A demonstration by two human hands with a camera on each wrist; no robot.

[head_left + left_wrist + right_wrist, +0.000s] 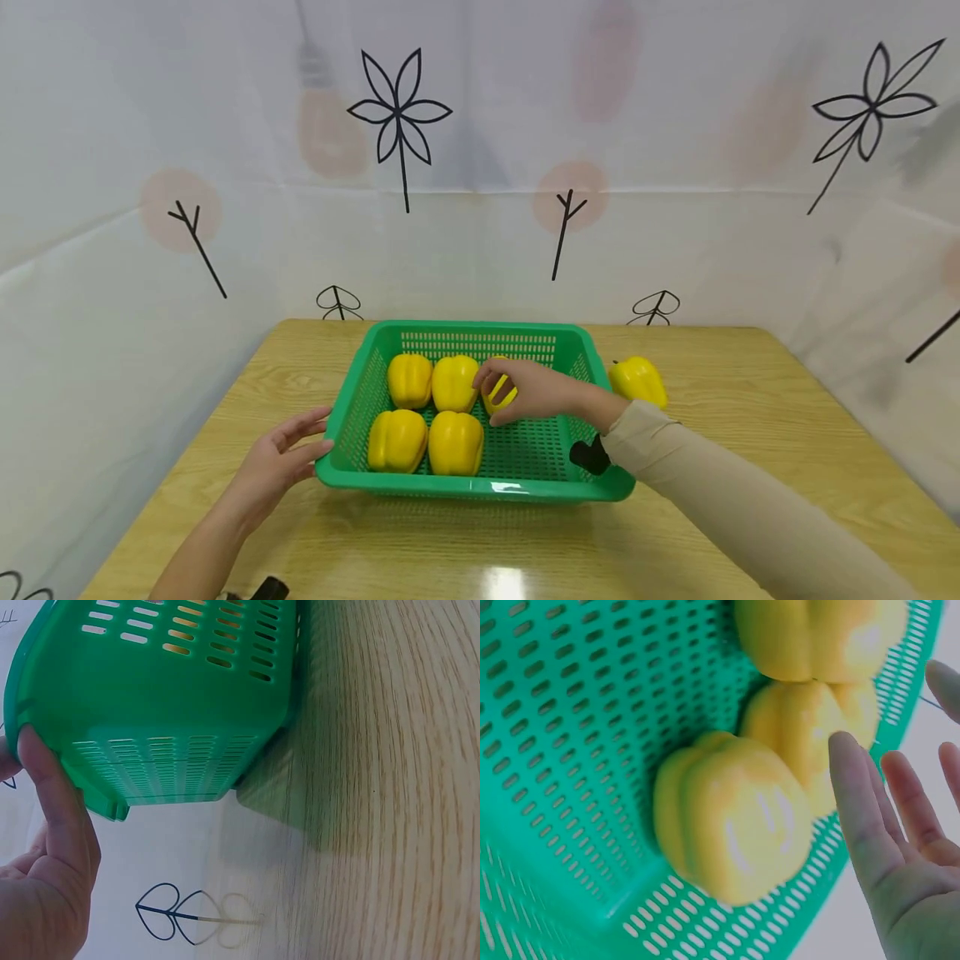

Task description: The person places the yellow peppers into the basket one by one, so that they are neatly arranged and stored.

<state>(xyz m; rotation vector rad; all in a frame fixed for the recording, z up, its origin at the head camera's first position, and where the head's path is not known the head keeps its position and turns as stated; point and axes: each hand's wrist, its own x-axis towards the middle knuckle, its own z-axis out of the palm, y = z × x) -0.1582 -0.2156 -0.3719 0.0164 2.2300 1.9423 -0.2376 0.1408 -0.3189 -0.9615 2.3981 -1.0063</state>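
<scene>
A green plastic basket (pixel 525 490) with slotted walls stands on the table and holds several yellow bell peppers (pixel 410 381). My left hand (pixel 273 462) is at its left rim, and the left wrist view shows digits on both sides of the rim (pixel 16 690). Over the right part of the basket, my right hand (pixel 536 390) has its fingers spread and loosely bent, with nothing in them. Just beyond these fingers sits a bell pepper (pixel 495 402), partly hidden by them. In the right wrist view the nearest pepper (pixel 731 817) lies apart from the fingers (pixel 855 795).
One more yellow bell pepper (pixel 637 381) lies on the wooden table (pixel 750 433), outside the basket on the right, partly behind the right forearm. A white patterned curtain (pixel 480 250) surrounds the table at the back and sides.
</scene>
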